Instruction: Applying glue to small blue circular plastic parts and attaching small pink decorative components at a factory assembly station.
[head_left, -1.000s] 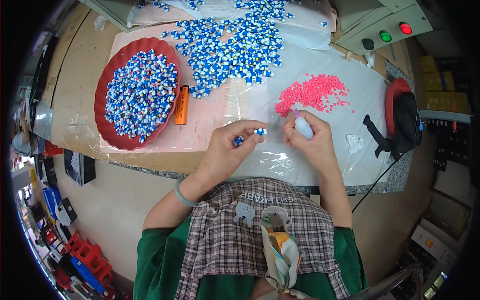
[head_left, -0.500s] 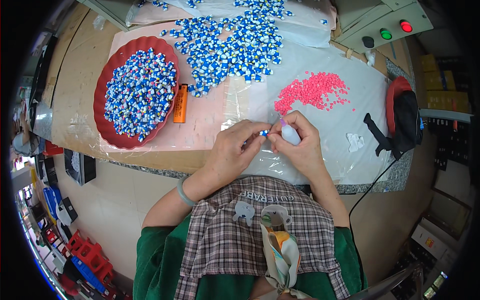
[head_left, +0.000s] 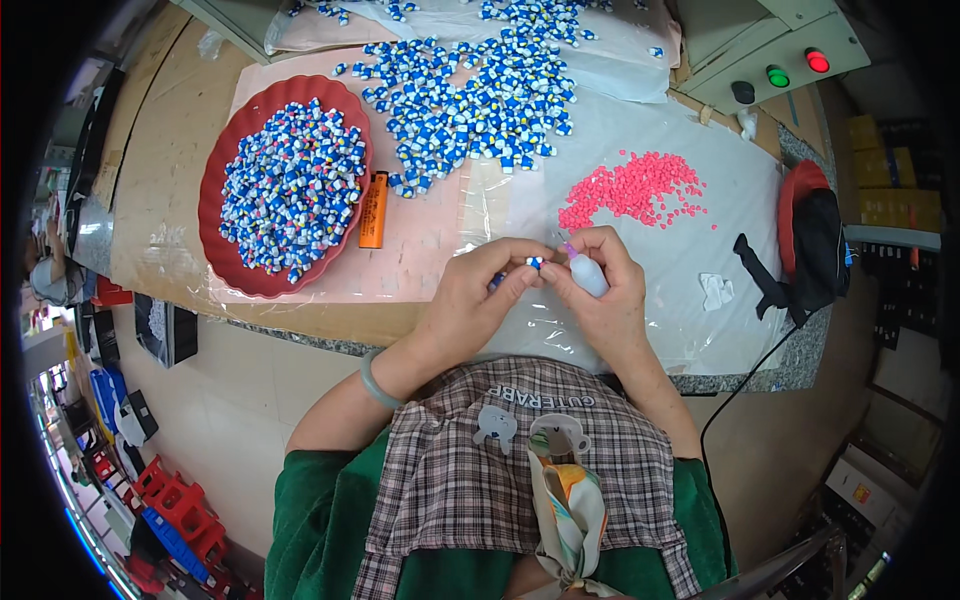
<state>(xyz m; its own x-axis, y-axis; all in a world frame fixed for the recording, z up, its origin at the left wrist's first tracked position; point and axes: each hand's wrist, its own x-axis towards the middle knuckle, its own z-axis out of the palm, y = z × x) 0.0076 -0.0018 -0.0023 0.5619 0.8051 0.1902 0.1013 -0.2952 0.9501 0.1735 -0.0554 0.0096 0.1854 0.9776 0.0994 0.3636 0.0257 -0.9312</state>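
In front of my apron, both hands meet over the near edge of the table. The thumb and fingers of my left hand (head_left: 470,300) pinch a tiny blue-and-white charm (head_left: 534,265); more blue shows between the fingers lower down. My right hand (head_left: 615,305) is curled around a small white squeeze bottle (head_left: 588,277) with a purple neck and a thin tip pointing up and left. Its thumb and fingertip touch the charm's right side. Beyond the right hand lies a scattered heap of small pink pieces (head_left: 635,190).
A red scalloped tray (head_left: 208,215) full of blue-and-white charms stands at the left, with an orange cylinder (head_left: 373,210) beside it. More charms (head_left: 470,105) spread across the far middle. At right are a scrap of white paper (head_left: 716,291), a black bag (head_left: 815,245) and a control box (head_left: 790,70).
The whole view has shifted slightly, moving the scene to the right. A pink speck at my right fingertips no longer shows, and the charm sits at a different angle.
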